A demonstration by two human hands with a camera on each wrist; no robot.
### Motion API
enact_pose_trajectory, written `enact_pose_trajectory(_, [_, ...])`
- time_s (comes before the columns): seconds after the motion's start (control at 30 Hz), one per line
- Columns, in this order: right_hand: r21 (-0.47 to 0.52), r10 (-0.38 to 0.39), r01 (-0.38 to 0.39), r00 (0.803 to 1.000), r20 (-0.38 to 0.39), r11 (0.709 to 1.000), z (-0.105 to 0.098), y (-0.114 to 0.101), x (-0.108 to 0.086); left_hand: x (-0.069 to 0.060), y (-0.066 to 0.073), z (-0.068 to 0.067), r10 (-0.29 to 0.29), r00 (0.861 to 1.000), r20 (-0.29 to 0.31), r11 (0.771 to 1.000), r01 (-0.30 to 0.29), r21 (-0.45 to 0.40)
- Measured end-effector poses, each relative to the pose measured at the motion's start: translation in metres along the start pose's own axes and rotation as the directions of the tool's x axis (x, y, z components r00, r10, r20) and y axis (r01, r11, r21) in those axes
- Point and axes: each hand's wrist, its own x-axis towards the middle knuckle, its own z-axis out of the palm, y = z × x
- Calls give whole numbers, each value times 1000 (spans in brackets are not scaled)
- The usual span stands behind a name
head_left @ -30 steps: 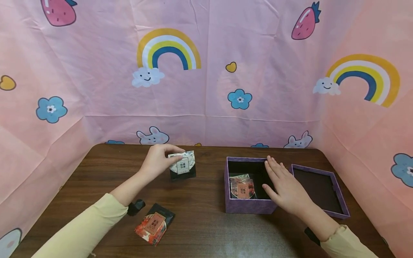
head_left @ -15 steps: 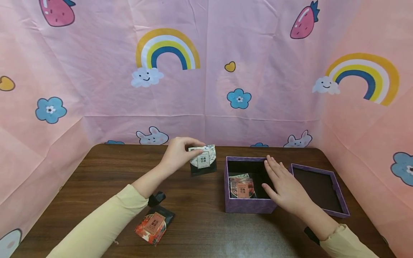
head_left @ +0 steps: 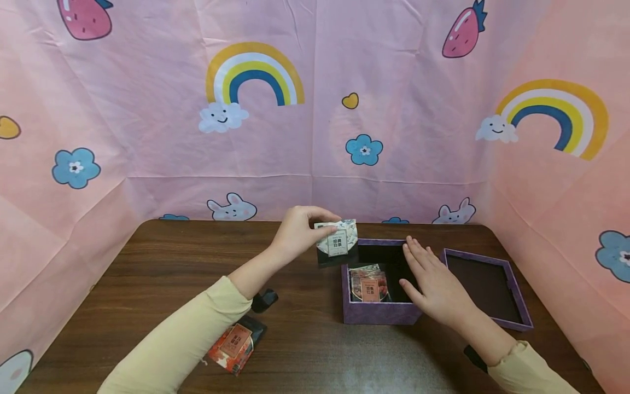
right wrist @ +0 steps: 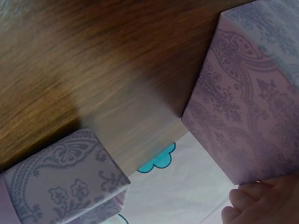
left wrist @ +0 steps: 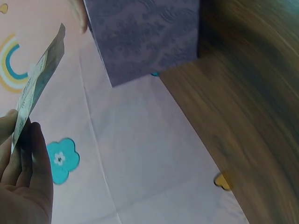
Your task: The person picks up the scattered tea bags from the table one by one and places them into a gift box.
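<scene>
My left hand (head_left: 297, 232) pinches a white-and-black tea sachet (head_left: 338, 243) between thumb and fingers. The sachet hangs above the table at the far left corner of a purple patterned box (head_left: 381, 314); in the left wrist view it appears edge-on, apart from the box wall (left wrist: 145, 37). Several sachets, the front one red-labelled (head_left: 370, 289), sit in the left part of the box, leaning back. With fingers extended, my right hand (head_left: 435, 284) rests against the box's right side. In the right wrist view its fingertips touch the patterned wall (right wrist: 247, 102).
To the right of the box lies its purple-rimmed lid (head_left: 484, 290), dark inside facing up. A red-and-black sachet (head_left: 236, 347) lies on the wooden table (head_left: 305, 350) at front left, partly behind my left sleeve. Printed cloth (head_left: 315, 137) hangs behind and at both sides.
My left hand has carried the white-and-black sachet rightward, from the table's left-centre to the box's far left corner. The right hand and the box have stayed in place.
</scene>
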Motion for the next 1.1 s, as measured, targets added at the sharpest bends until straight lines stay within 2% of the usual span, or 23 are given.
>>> enact_pose_trajectory(0.43, [10, 3, -3, 1000, -2, 1000, 1, 0, 1, 7, 18, 40, 27, 998, 50, 997, -24, -68])
enact_pose_trajectory(0.73, [13, 2, -2, 1000, -3, 1000, 2, 1, 1, 5, 11, 62, 25, 993, 120, 997, -15, -80])
enact_pose_trajectory(1.1, [14, -2, 3, 1000, -17, 1000, 2, 0, -1, -2, 0, 77, 33, 979, 202, 999, -32, -10])
